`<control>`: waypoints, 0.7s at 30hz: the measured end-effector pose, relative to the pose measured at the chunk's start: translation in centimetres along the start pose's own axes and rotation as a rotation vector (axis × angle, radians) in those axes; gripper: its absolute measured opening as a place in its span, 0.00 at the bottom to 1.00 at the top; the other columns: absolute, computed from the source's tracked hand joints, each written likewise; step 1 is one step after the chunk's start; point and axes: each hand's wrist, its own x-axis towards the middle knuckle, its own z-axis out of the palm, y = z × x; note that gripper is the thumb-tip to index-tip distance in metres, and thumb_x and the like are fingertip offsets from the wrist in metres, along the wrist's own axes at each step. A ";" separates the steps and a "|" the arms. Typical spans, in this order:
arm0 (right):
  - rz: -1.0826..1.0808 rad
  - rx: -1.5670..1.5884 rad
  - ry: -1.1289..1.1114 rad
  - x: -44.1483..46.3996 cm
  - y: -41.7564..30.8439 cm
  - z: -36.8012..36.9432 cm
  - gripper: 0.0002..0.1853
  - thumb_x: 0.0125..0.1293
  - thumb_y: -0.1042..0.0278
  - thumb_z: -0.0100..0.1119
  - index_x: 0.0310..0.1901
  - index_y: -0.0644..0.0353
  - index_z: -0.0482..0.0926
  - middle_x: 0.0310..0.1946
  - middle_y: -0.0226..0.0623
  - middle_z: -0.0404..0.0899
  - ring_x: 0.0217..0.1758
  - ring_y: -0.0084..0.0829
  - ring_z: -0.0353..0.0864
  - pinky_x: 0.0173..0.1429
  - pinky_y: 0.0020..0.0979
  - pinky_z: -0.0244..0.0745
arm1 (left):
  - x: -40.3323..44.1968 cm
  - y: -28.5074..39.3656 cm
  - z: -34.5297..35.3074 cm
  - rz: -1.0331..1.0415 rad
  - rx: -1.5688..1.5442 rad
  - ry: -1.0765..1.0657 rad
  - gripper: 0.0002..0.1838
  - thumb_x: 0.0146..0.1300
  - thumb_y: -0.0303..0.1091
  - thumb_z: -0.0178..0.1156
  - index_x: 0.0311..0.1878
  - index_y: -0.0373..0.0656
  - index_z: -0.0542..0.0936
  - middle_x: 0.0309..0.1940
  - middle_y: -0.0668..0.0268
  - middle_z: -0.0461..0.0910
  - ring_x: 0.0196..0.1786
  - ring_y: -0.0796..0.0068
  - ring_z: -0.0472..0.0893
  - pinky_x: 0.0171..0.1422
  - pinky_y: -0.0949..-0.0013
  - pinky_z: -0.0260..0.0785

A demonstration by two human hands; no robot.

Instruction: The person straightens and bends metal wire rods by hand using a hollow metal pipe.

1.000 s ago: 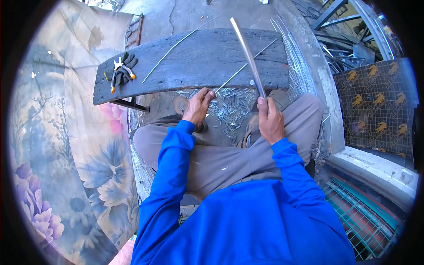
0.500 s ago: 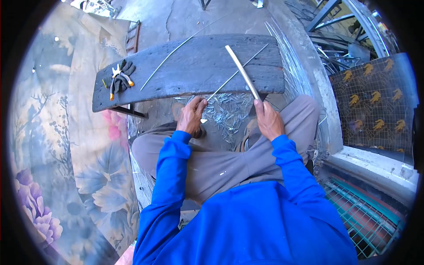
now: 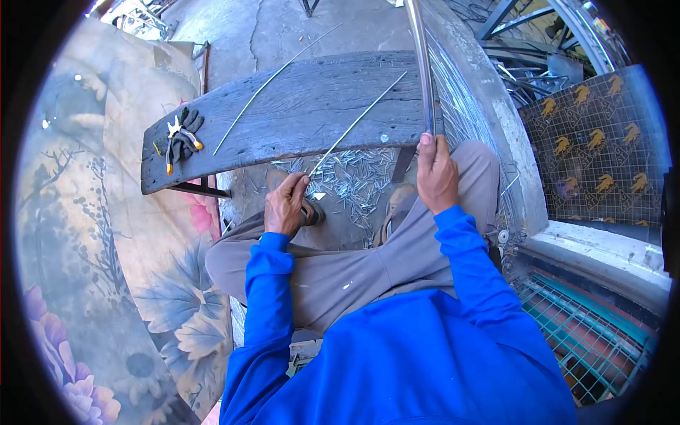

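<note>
My left hand (image 3: 285,205) is closed, thumb and fingers pinching the near end of a thin metal rod (image 3: 358,122). The rod slants away to the right over the dark wooden bench (image 3: 304,106). In the fist of my right hand (image 3: 437,173) is a long shiny metal bar (image 3: 423,71), raised steeply near the bench's right end. A second, slightly bent rod (image 3: 255,94) lies across the bench further left. Pliers (image 3: 174,129) with orange-tipped handles rest on a dark glove (image 3: 188,126) at the bench's left end.
Many short cut metal pieces (image 3: 347,180) litter the floor between my feet, below the bench. Long thin rods (image 3: 464,99) lie beyond its right end. A flower-printed sheet (image 3: 134,191) spreads on the left; a patterned panel (image 3: 591,142) and green wire mesh (image 3: 577,326) are at right.
My right hand has swung the metal bar up and to the right, off the rod it crossed. My left hand, still pinching the rod, appears slightly lower and further left as the view shifts.
</note>
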 end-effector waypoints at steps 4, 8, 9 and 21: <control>-0.033 -0.376 -0.261 1.5 5.9 2.6 0.24 0.78 0.44 0.40 0.41 0.60 0.72 0.32 0.60 0.81 0.37 0.66 0.77 0.42 0.62 0.68 | 0.2 -0.6 -0.7 -0.034 0.005 -0.029 0.16 0.72 0.45 0.58 0.50 0.42 0.82 0.35 0.51 0.84 0.39 0.52 0.85 0.43 0.60 0.73; 0.130 -0.090 -0.092 0.6 1.3 1.2 0.29 0.77 0.39 0.36 0.42 0.61 0.74 0.37 0.66 0.80 0.43 0.69 0.77 0.50 0.62 0.69 | -0.1 -1.4 -1.0 -0.035 -0.010 -0.064 0.17 0.72 0.46 0.58 0.49 0.43 0.83 0.34 0.53 0.84 0.40 0.55 0.85 0.45 0.61 0.73; 0.125 -0.090 -0.092 1.0 3.3 1.9 0.29 0.77 0.39 0.36 0.42 0.61 0.74 0.37 0.66 0.80 0.43 0.69 0.77 0.50 0.62 0.69 | 0.3 -1.2 -1.2 -0.031 -0.014 -0.085 0.17 0.72 0.47 0.57 0.49 0.43 0.83 0.33 0.54 0.83 0.39 0.57 0.85 0.45 0.62 0.73; 0.221 -0.143 -0.412 0.9 3.9 0.6 0.32 0.77 0.39 0.36 0.40 0.65 0.75 0.34 0.58 0.82 0.45 0.63 0.79 0.50 0.56 0.70 | 1.6 -3.4 -0.6 -0.076 -0.132 -0.187 0.19 0.74 0.49 0.53 0.46 0.42 0.82 0.25 0.59 0.75 0.30 0.69 0.73 0.38 0.64 0.67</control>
